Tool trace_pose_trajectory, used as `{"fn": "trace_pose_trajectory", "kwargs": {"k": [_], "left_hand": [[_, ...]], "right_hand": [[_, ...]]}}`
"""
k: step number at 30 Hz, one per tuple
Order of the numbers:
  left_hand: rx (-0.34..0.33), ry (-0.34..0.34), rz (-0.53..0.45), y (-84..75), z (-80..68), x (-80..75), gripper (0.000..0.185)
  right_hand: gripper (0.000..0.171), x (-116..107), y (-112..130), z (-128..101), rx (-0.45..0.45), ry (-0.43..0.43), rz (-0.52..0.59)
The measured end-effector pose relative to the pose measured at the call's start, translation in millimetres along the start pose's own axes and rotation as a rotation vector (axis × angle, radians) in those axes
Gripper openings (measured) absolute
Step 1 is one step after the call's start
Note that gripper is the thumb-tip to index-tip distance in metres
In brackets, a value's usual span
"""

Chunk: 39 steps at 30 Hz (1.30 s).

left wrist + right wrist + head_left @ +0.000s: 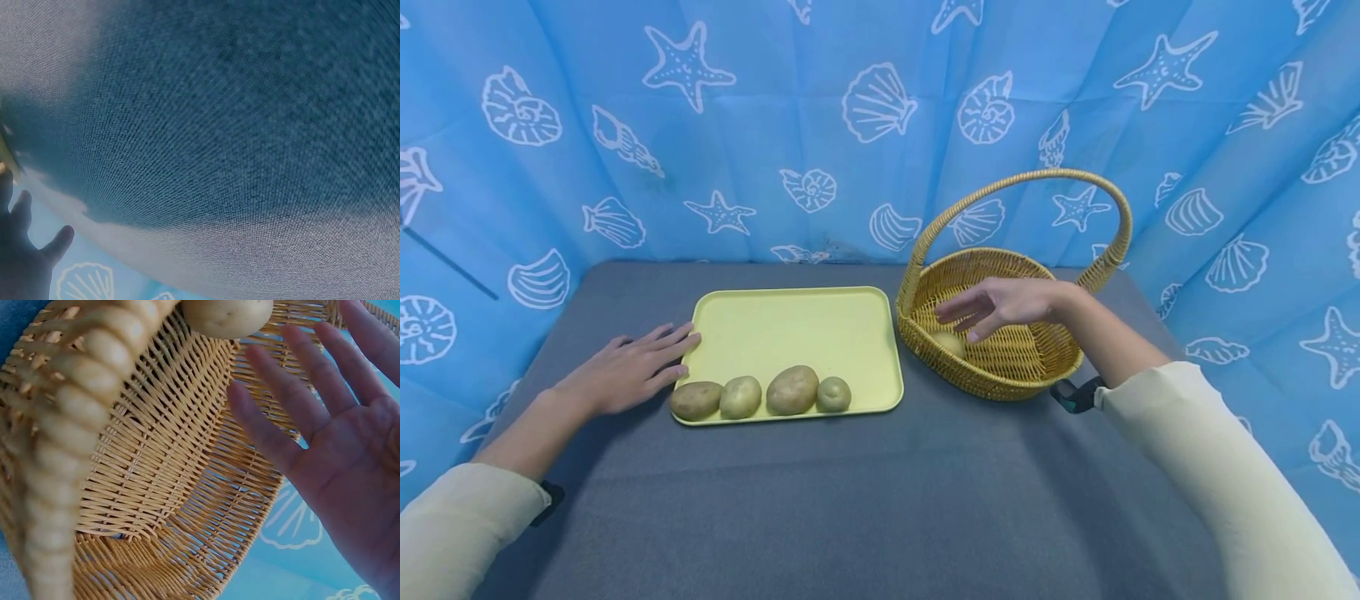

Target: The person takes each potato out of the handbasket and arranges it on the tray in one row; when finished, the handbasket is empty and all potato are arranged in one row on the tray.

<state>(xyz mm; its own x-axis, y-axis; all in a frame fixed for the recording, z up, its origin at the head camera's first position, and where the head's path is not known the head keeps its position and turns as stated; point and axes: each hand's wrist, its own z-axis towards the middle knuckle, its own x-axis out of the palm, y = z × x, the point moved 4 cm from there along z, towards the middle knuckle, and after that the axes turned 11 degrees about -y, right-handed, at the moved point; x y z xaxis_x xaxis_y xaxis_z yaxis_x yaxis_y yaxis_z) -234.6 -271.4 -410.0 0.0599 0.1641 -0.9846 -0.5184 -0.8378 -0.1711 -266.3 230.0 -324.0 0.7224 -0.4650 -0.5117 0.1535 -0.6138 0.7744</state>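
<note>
A yellow tray (790,333) lies on the table, with several potatoes (793,390) lined up along its near edge. My left hand (632,367) rests at the tray's left side, fingers extended and fingertips on its rim. In the left wrist view, part of the left hand (28,250) shows dark at the lower left. Over the wicker basket (1000,379) hovers my right hand (1011,302), fingers spread and holding nothing. One potato (950,343) lies inside the basket at its left; the right wrist view shows this potato (228,315) near the fingertips, apart from them.
The basket's tall arched handle (1022,177) rises above the right hand and forearm. A grey cloth (850,517) covers the table. Behind and at the sides hangs a blue curtain (760,142) printed with shells and starfish.
</note>
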Motion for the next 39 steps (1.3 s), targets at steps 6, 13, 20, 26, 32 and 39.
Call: {"fn": "trace_pose_trajectory", "kwargs": {"k": [6,13,20,26,32,39], "left_hand": [[-0.008,0.002,-0.005,0.9,0.1,1.4,0.061],[-0.012,0.006,-0.010,1.3,1.1,-0.3,0.061],[-0.014,0.019,-0.003,2.9,3.7,1.7,0.062],[-0.007,0.010,0.012,3.0,2.6,0.6,0.062],[-0.006,0.008,0.014,1.8,2.1,-0.5,0.061],[-0.013,0.004,0.006,2.5,2.0,-0.5,0.061]], "right_hand": [[0.070,3,-9,9,0.076,0.072,0.002],[0.074,8,-17,18,0.186,0.111,0.012],[0.076,8,-20,23,0.252,0.147,0.027],[0.074,5,-17,28,0.265,0.173,0.008],[0.072,4,-12,34,0.273,0.174,-0.009],[0.070,6,-9,40,0.304,0.144,-0.035]]}}
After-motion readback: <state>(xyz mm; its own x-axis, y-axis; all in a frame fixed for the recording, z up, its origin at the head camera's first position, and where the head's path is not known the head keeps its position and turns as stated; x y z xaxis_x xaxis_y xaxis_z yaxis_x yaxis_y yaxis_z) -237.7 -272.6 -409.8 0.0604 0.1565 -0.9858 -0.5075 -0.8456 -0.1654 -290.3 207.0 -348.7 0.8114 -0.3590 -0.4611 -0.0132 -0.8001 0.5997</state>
